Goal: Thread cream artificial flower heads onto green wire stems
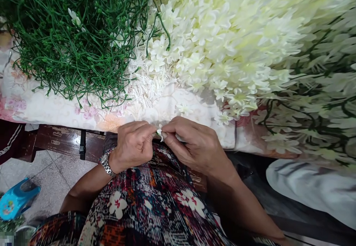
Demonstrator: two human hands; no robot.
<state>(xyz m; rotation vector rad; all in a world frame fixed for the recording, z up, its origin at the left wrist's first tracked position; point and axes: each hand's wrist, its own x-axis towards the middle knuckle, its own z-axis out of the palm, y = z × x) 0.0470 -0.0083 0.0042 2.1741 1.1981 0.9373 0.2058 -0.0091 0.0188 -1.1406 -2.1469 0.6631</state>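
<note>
Where both hands meet at frame centre, the small cream-white artificial flower blossom (pixel 160 132) sits pinched between the fingertips of the left hand (pixel 133 144) and right hand (pixel 194 146), fingers narrowly closed; piled white petals (pixel 222 35) lie upper right, green plastic stems (pixel 75 38) upper left.

Bare forearms, no sleeves reaching the wrists. On the left hand (pixel 132 144) side, a silver metal-link wristwatch (pixel 106 163) with a thin beaded bracelet (pixel 107 152) beside it. Right hand (pixel 194 146) without rings or bands. Over the lap, a patterned dress (pixel 150 205): dark ground, red and orange streaks, white flower prints
</note>
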